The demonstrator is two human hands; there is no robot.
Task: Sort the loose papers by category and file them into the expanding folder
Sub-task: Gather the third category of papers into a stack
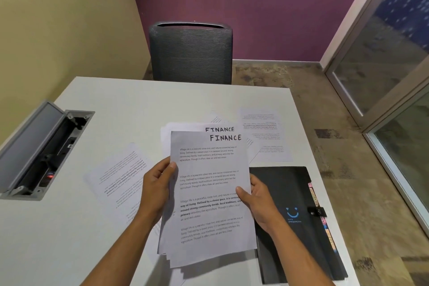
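Observation:
I hold a stack of printed sheets (pixel 209 193) above the white table; the top sheet is hand-labelled FINANCE, and a second FINANCE heading peeks out behind it. My left hand (pixel 155 186) grips the stack's left edge with the thumb on top. My right hand (pixel 257 199) grips the right edge the same way. The black expanding folder (pixel 294 223) lies shut on the table right of the stack, with a blue smiley face, a snap strap and coloured tabs along its right side. Loose sheets lie at the left (pixel 120 176) and at the far right (pixel 267 134).
The white table (pixel 69 239) has an open grey cable box (pixel 39 151) set into its left side. A dark mesh chair (pixel 190 53) stands behind the far edge. A glass partition (pixel 394 76) runs along the right, beyond the table's right edge.

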